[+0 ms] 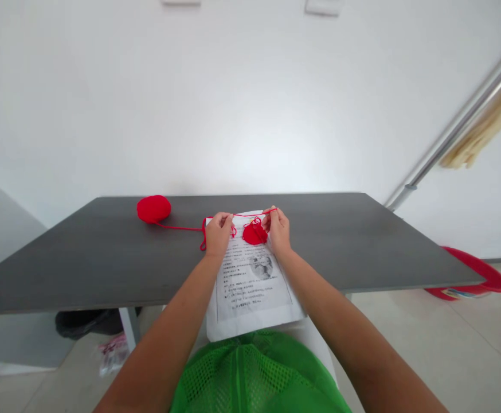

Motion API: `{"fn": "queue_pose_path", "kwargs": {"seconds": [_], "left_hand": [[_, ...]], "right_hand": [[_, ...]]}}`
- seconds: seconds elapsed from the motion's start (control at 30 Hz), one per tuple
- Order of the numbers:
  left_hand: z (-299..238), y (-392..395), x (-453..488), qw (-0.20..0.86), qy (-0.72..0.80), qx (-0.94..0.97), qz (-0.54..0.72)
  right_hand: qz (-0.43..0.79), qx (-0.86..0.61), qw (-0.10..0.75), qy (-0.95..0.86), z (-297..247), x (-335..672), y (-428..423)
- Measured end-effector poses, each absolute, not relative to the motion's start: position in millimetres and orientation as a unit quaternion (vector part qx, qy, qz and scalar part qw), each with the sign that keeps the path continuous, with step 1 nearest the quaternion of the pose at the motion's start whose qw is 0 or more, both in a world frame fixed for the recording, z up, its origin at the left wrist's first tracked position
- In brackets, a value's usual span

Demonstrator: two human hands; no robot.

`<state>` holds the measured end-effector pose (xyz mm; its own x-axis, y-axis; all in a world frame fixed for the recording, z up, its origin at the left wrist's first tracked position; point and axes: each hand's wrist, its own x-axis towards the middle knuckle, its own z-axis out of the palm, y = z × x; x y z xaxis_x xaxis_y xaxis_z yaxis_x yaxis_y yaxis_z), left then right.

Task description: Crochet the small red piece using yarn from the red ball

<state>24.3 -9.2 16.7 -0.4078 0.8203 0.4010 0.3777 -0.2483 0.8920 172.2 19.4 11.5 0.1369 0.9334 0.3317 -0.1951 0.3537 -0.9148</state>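
A ball of red yarn lies on the dark table at the back left. A red strand runs from it to my left hand, whose fingers pinch the strand. My right hand pinches the same strand, stretched taut between both hands. A small red crocheted piece hangs between the hands, just above a printed paper sheet that overhangs the table's front edge.
A green mesh fabric sits close under the camera. A red basin stands on the floor at the right. A dark bag lies under the table at the left. A metal pole slants at the right.
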Motion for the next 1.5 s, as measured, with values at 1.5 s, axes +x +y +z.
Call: {"fn": "queue_pose_path", "kwargs": {"seconds": [1.5], "left_hand": [[7,-1,21,0.189,0.602,0.634,0.447]], "right_hand": [[0.174,-0.550,0.353,-0.737,25,177,7]]}}
